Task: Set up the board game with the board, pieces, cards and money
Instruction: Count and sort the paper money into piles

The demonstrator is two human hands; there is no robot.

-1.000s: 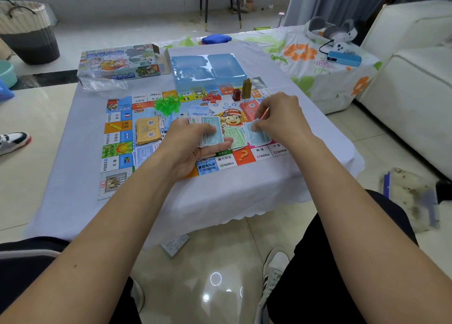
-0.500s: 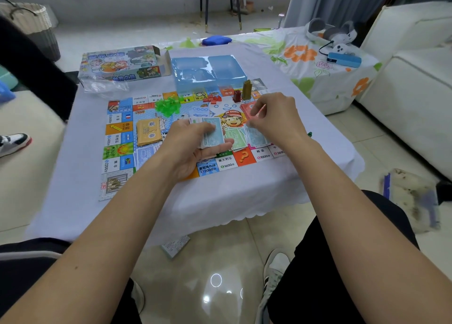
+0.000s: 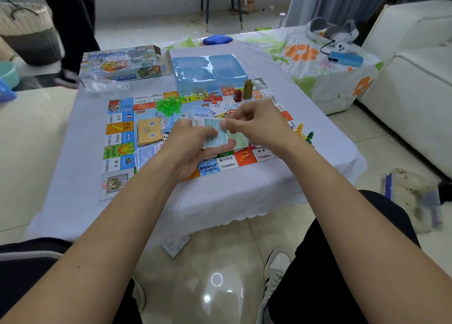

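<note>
Two hands meet over the board [image 3: 122, 137] lying on the counter [image 3: 305, 118]. Curled around a stack of paper money [image 3: 213, 137], the left hand [image 3: 195, 150] holds it above the board's near edge, while the right hand [image 3: 256, 125] pinches the top note with its fingers [image 3: 226, 124]. Yellow cards [image 3: 149, 134], green pieces [image 3: 168, 106], red pieces [image 3: 215, 98] and a blue tray [image 3: 210, 71] sit farther back.
</note>
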